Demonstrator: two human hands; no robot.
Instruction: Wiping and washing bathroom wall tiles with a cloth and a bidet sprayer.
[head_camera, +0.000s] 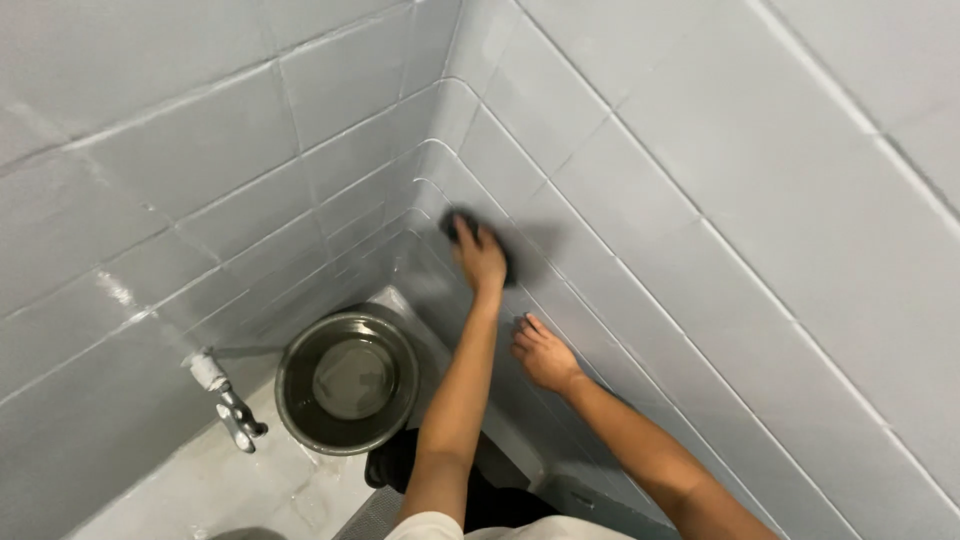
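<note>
**Head view: dark pad pressed to the corner tiles**

Head view, looking down into a tiled corner. Biggest thing here is the grey tiled wall (760, 170), running along both sides and meeting in a corner just beyond the upper grip. Below and left of that grip sits the round metal basin (347, 381) on the pale floor (250, 490), water lying in its bottom. Further left of the basin, a metal tap (232, 405) juts out from the wall, well apart from both hands.

Now the hands. The left hand (481, 257) is stretched out, palm down, fingers closed over a dark scrubbing pad (462, 229) and pressing it flat against the tiles right beside the corner. The pad shows only as a dark edge peeking out above and beside the fingers; most of it is hidden under the hand.

The right hand (545, 355) sits below and to the right of that grip, open, fingers spread and lying against the sloping tiled wall, holding nothing. The two hands are near each other but not touching.
</note>
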